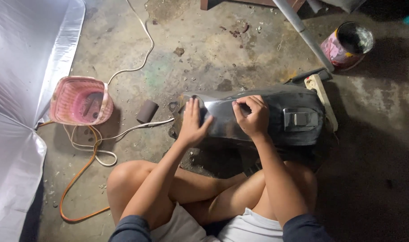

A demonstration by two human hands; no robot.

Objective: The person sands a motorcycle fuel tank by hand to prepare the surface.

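Note:
A dark, glossy curved body panel (283, 117), like a motorcycle fairing with a latch plate on its right part, lies on the concrete floor in front of my crossed legs. My left hand (192, 123) rests flat on the panel's left end, fingers spread. My right hand (251, 115) is curled on the panel's shiny middle, fingertips pressed to the surface; whether a small piece of abrasive sits under them I cannot tell.
A pink plastic basket (81, 101) stands at the left beside a silver sheet (20, 67). White and orange cables (90, 148) loop on the floor. A small dark block (147, 111), a white power strip (322, 92), a paint can (348, 45) and a metal pole (303, 33) lie around.

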